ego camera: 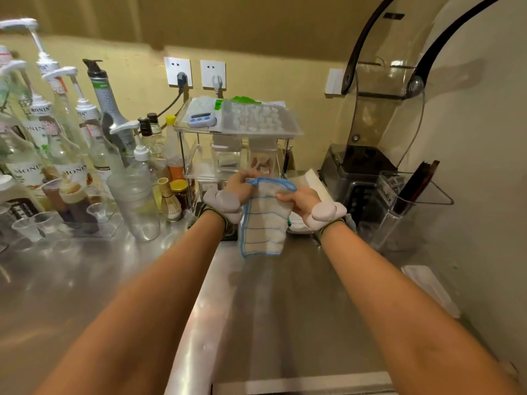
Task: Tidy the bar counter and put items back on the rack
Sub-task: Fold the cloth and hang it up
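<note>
Head view: both my hands are up in front of the rack (199, 155), clamped on a cloth (263, 220) with blue stripes. My left hand (238, 186) pinches the top edge by its blue loop; my right hand (298, 196) pinches the opposite upper corner. The cloth hangs down between them, its lower end clear of the steel surface (285, 309), which is bare in front of me.

The rack already carries a timer (201, 119) and a lidded tray (256, 119) on top, with clear tubs on the shelf below.

Left side crowded: syrup bottles (37, 138), a tall plastic cup (135, 201), small cups (27, 228), a bamboo whisk (168, 202). Blender (359, 166) to the right.

My guess: wiping mostly done, cloth being folded or readied for hanging. Left-side clutter not yet sorted.
</note>
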